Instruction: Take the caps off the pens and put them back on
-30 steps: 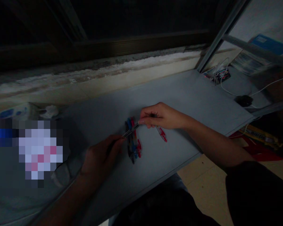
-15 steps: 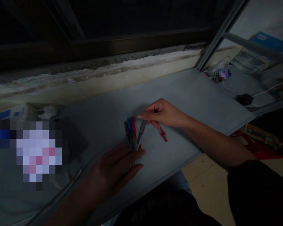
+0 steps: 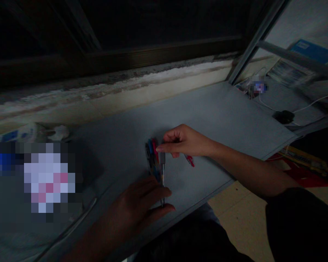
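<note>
My right hand (image 3: 180, 142) pinches a pen (image 3: 163, 171) by its grey upper part; the clear barrel hangs almost straight down toward me. The pen's lower end lies between the thumb and index finger of my left hand (image 3: 142, 200), which is open with those two fingers stretched apart. I cannot tell whether they touch the pen. Just left of the held pen, several pens (image 3: 151, 153) with black, blue and red parts lie side by side on the grey table (image 3: 196, 105). A red pen (image 3: 190, 161) lies partly hidden below my right hand.
A blurred-out pale object (image 3: 47, 178) stands at the left, with a tissue pack (image 3: 22, 133) behind it. A metal frame post (image 3: 258, 42) rises at the table's right end. Past it are a black object (image 3: 284, 116) with white cables and a blue box (image 3: 314, 51).
My right hand has drawn slightly toward me, and the pen in it has swung more upright in view. Its lower end now sits between my left thumb and index finger.
</note>
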